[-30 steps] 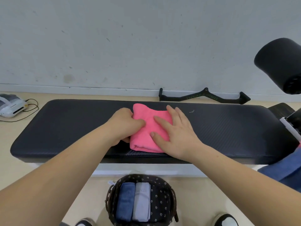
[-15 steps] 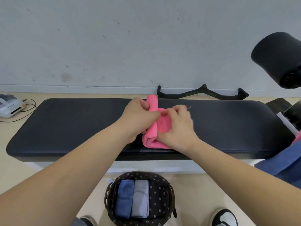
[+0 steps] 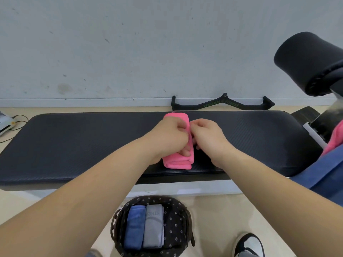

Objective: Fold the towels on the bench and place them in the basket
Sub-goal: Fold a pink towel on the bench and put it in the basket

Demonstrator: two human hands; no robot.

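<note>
As the pink towel [image 3: 179, 161] lay folded on the bench [image 3: 83, 138] at mid-frame, the left hand [image 3: 168, 134] and right hand [image 3: 207, 136] gripped it with curled fingers, above the basket [image 3: 176, 210].

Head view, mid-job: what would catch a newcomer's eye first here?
The bright pink towel stands out, folded into a narrow bundle in the middle of the black bench, with the left hand and right hand both gripping it. Below, on the floor in front of the bench, a dark flower-print basket already holds a folded blue towel and a grey towel side by side.
</note>
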